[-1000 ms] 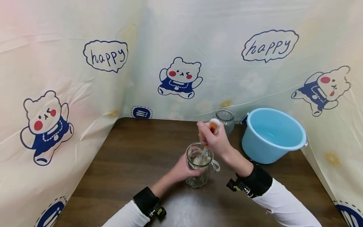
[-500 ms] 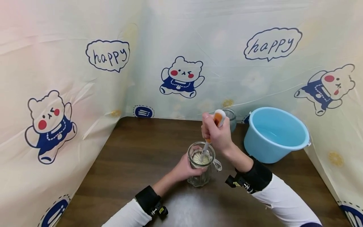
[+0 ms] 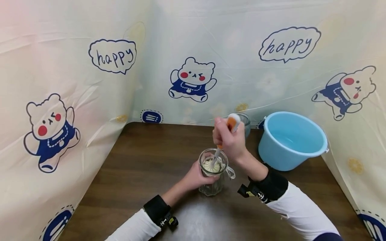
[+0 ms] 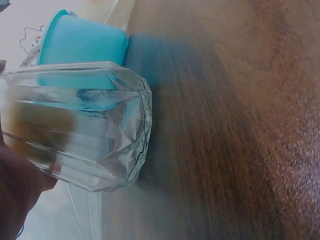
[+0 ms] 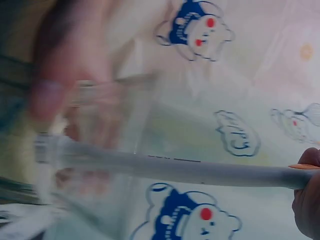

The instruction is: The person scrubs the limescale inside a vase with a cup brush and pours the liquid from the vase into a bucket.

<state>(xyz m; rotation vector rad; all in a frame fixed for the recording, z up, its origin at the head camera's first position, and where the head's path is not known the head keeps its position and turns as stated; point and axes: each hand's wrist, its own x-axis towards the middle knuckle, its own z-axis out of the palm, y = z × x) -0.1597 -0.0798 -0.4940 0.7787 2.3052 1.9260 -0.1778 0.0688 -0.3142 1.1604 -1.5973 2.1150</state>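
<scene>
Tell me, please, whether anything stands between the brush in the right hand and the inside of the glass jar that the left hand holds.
Nothing visible does: the brush reaches from the right hand straight into the open glass jar. The blue bucket and second jar stand farther back.

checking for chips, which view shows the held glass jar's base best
The left wrist view: the glass jar's base appears large and unobstructed. The head view shows it smaller, from above; the right wrist view is blurred there, base not discernible.
</scene>
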